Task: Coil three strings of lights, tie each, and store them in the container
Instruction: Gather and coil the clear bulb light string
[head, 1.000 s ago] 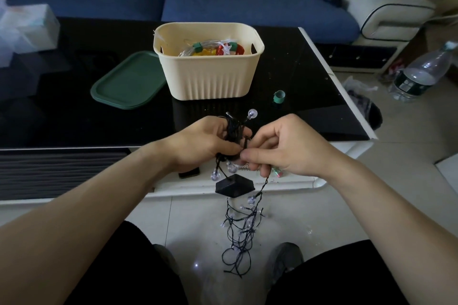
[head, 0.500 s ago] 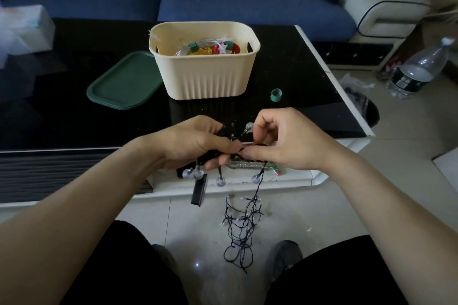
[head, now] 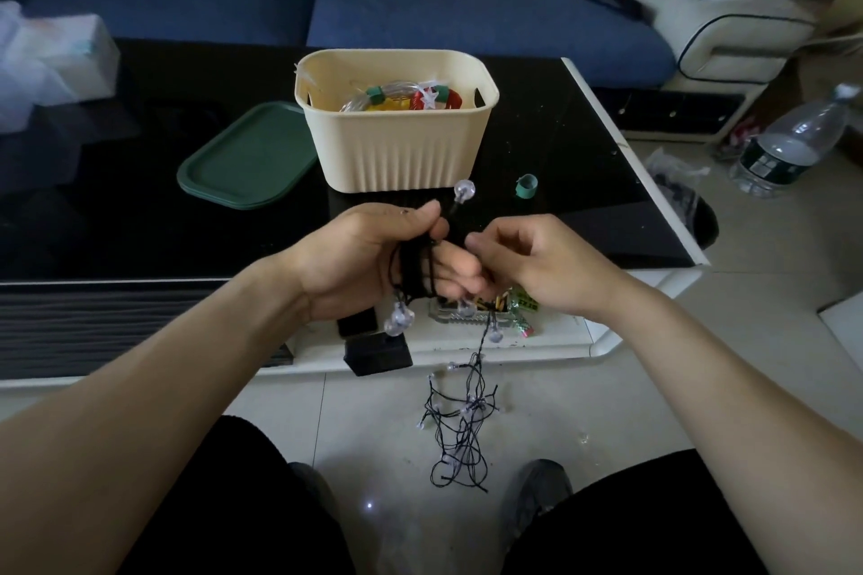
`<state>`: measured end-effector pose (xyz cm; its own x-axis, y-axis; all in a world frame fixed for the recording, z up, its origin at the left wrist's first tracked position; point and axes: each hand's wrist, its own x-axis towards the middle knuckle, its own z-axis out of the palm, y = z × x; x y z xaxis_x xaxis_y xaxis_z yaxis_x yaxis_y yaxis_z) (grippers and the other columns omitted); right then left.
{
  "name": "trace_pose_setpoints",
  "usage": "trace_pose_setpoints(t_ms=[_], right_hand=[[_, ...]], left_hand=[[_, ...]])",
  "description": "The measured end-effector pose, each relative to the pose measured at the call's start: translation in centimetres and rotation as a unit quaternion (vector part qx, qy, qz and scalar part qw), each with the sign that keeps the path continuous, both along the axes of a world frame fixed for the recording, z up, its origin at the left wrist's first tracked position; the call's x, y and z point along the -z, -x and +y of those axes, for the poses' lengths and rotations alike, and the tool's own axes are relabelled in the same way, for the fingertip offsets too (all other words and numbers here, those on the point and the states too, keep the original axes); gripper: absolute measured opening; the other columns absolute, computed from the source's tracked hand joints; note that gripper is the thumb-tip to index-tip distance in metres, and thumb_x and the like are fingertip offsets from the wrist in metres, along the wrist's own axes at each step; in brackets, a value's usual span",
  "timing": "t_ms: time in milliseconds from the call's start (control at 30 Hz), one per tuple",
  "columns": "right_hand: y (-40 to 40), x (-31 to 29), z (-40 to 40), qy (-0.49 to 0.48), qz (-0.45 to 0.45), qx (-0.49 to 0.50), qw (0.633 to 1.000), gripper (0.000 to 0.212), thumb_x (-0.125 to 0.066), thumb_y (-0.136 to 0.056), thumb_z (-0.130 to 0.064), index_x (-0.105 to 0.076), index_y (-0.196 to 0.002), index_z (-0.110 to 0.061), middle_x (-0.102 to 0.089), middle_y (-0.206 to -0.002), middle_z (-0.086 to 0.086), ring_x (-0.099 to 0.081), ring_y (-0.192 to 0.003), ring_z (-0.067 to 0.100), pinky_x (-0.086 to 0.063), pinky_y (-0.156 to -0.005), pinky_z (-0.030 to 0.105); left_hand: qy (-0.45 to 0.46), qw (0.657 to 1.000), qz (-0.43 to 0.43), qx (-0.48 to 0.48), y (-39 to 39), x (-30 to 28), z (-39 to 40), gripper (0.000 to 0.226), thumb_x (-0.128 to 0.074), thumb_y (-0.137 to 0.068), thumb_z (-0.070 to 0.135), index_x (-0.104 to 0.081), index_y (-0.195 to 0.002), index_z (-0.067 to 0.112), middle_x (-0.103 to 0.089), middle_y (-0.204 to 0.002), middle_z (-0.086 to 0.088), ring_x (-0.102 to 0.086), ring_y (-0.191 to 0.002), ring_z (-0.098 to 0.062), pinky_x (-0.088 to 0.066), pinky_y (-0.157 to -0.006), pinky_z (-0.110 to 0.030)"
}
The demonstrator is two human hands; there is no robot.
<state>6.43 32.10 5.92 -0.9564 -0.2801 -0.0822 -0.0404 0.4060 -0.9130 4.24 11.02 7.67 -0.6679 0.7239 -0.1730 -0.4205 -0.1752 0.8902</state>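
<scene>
Both forearms reach fwd, bare; the left hand (head: 369, 257) is palm-up w/ fingers curled closed around black wire loops, and the right hand (head: 544, 264), knuckles up, pinches just beside the left fingertips.

The room is dim, daylight entering from the upper right, brightening the white sofa arm (head: 728, 28) and floor tiles (head: 770, 275). The black glass table (head: 116, 201) reflects faintly. Wide-angle distortion bends the edges; focus stays reasonably sharp.

Left hand (head: 369, 259): wrapped in black light string (head: 460, 425)
Right hand (head: 541, 266): pinching wire
Container (head: 397, 149): table's (head: 116, 219) centre, beside green lid (head: 247, 159)
</scene>
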Motion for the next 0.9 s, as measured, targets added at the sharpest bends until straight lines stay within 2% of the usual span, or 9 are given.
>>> trace_pose_setpoints(t_ms=[100, 200, 300, 433, 533, 633, 767, 833, 900], right_hand=[[0.3, 0.4, 0.0, -0.003, -0.04, -0.021, 0.999, 0.054, -0.048, -0.091, -0.055, -0.069, -0.087, -0.006, -0.073, -0.085, 0.008, -0.067, -0.095, 0.039, -0.053, -0.095, 0.055], [0.4, 1.0, -0.6, -0.01, -0.097, -0.037, 0.995, 0.057, -0.034, -0.101, -0.053, -0.067, -0.087, -0.009, -0.075, -0.085, 0.007, -0.066, -0.089, 0.035, -0.052, -0.091, 0.046], [0.3, 1.5, -1.0, -0.019, -0.158, -0.029, 0.987, 0.059, -0.025, -0.107, -0.048, -0.064, -0.094, -0.006, -0.069, -0.078, 0.013, -0.068, -0.078, 0.024, -0.052, -0.077, 0.032], [0.4, 2.2, -1.1, -0.068, -0.178, -0.03, 0.981, 0.047, -0.039, -0.106, -0.044, -0.066, -0.097, -0.006, -0.071, -0.085, 0.007, -0.067, -0.086, 0.019, -0.049, -0.088, 0.033], [0.1, 1.9, -1.6, -0.178, -0.146, -0.091, 0.969, 0.027, -0.062, -0.098, -0.035, -0.069, -0.102, -0.009, -0.072, -0.085, -0.002, -0.069, -0.082, 0.008, -0.053, -0.085, 0.028], [-0.8, 1.1, -2.3, -0.2, -0.115, -0.148, 0.962, 0.013, -0.06, -0.1, -0.021, -0.071, -0.105, -0.016, -0.061, -0.07, -0.009, -0.062, -0.065, 0.001, -0.052, -0.069, 0.02], [-1.7, 0.3, -2.8, -0.218, -0.019, -0.149, 0.964, 0.019, -0.057, -0.102, -0.026, -0.075, -0.105, -0.025, -0.061, -0.065, -0.017, -0.053, -0.058, -0.003, -0.04, -0.059, 0.013], [-1.9, -0.3, -2.5, -0.224, 0.04, -0.129, 0.965, 0.017, -0.062, -0.099, -0.026, -0.078, -0.106, -0.026, -0.06, -0.07, -0.034, -0.055, -0.072, -0.017, -0.038, -0.069, 0.004], [-1.8, -0.7, -2.0, -0.215, 0.074, -0.094, 0.969, 0.014, -0.068, -0.095, -0.027, -0.08, -0.101, -0.032, -0.067, -0.085, -0.03, -0.064, -0.084, -0.009, -0.048, -0.077, 0.01]], left_hand=[[-0.01, 0.998, -0.001, -0.054, 0.1, -0.1, 0.1, 0.023, -0.047, -0.092, 0.028, -0.054, -0.082, 0.009, -0.063, -0.063, -0.005, -0.062, -0.054, -0.02, -0.053, -0.055, -0.025], [-0.067, 0.993, -0.019, -0.098, 0.4, -0.3, -0.1, 0.017, -0.05, -0.093, 0.027, -0.053, -0.087, 0.011, -0.051, -0.058, 0.004, -0.043, -0.043, -0.009, -0.038, -0.045, -0.017], [-0.115, 0.98, -0.028, -0.162, 1.0, -0.5, -0.4, 0.015, -0.052, -0.094, 0.024, -0.056, -0.098, 0.011, -0.056, -0.072, 0.005, -0.047, -0.05, -0.004, -0.036, -0.05, -0.012], [-0.097, 0.965, -0.005, -0.244, 1.7, -0.8, -0.6, 0.024, -0.044, -0.102, 0.026, -0.06, -0.106, 0.008, -0.064, -0.096, -0.001, -0.059, -0.073, -0.009, -0.042, -0.057, -0.015], [-0.078, 0.963, -0.017, -0.257, 1.7, -0.5, -0.6, 0.053, -0.043, -0.099, 0.035, -0.049, -0.131, -0.007, -0.066, -0.115, -0.019, -0.068, -0.091, -0.026, -0.054, -0.073, -0.03], [0.004, 0.97, 0.026, -0.241, 1.4, 0.2, -0.2, 0.052, -0.045, -0.095, 0.035, -0.049, -0.125, -0.007, -0.067, -0.118, -0.028, -0.069, -0.101, -0.038, -0.052, -0.09, -0.043], [0.128, 0.977, 0.071, -0.154, 0.9, 0.8, 0.7, 0.041, -0.044, -0.101, 0.034, -0.051, -0.117, -0.002, -0.072, -0.107, -0.022, -0.07, -0.094, -0.033, -0.052, -0.088, -0.041], [0.16, 0.979, 0.068, -0.101, 0.6, 1.1, 1.1, 0.036, -0.055, -0.095, 0.033, -0.057, -0.108, -0.001, -0.071, -0.093, -0.02, -0.068, -0.08, -0.028, -0.052, -0.08, -0.038], [0.202, 0.973, 0.098, -0.059, 0.1, 1.4, 1.4, 0.03, -0.055, -0.097, 0.023, -0.063, -0.095, -0.005, -0.069, -0.079, -0.018, -0.065, -0.066, -0.022, -0.052, -0.066, -0.031]])
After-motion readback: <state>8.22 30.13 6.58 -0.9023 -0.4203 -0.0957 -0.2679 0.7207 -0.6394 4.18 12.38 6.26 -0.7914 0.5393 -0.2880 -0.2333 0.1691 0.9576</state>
